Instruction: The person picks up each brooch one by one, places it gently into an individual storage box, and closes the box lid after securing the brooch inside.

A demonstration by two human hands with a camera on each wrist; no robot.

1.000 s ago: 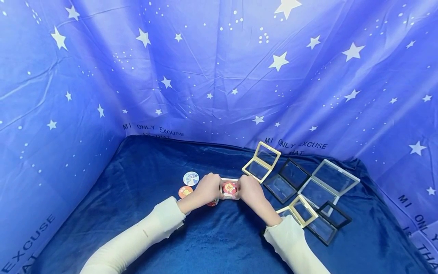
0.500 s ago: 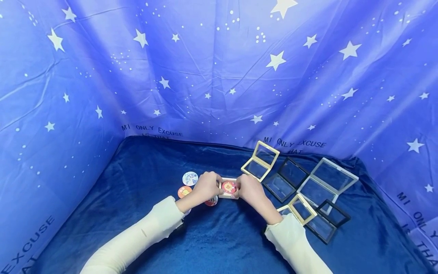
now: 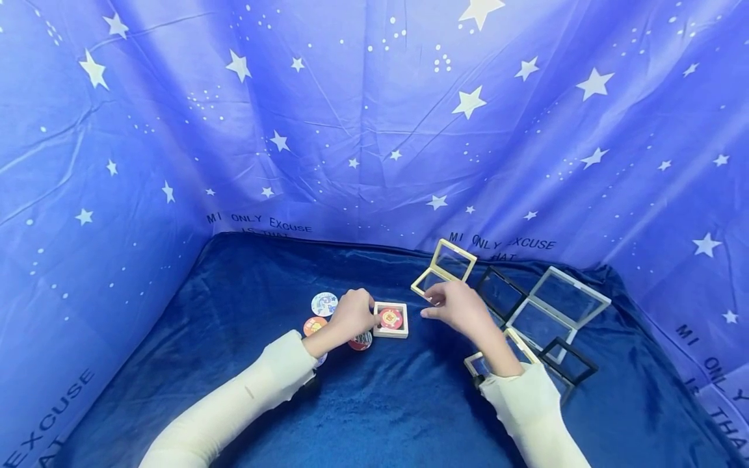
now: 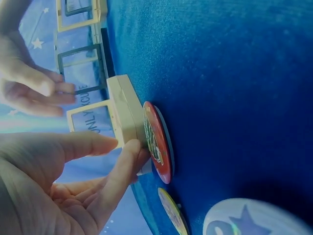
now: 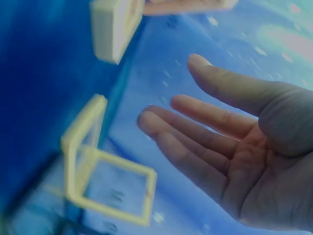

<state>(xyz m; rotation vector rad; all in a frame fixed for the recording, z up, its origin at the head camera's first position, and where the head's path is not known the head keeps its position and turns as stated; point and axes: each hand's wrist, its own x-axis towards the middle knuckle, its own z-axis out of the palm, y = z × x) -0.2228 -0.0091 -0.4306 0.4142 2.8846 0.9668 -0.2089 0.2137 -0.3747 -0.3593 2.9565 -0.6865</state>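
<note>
A small square cream display frame [image 3: 391, 335], closed, lies on the dark blue cloth with a round red badge [image 3: 391, 318] inside its clear film. My left hand [image 3: 351, 313] holds the frame's left side, thumb and fingers at that edge. In the left wrist view thumb and forefinger meet at the cream frame's side [image 4: 126, 105]. Beside it lies a red-rimmed pin badge [image 4: 160, 144]. Away to the right, my right hand [image 3: 463, 312] is in the air, fingers loosely bent and holding nothing; the right wrist view shows its bare palm [image 5: 259, 171].
Near the left hand lie a blue-and-white badge [image 3: 324, 304] and an orange badge [image 3: 314, 326], partly covered. Several opened frames stand at right: a yellow one [image 3: 451, 271], a large pale one [image 3: 576, 298], black ones [image 3: 569, 364], some hidden behind the right arm.
My right hand has let go of the closed cream frame and moved right, in front of the opened frames. My left hand stays at the cream frame's left side.
</note>
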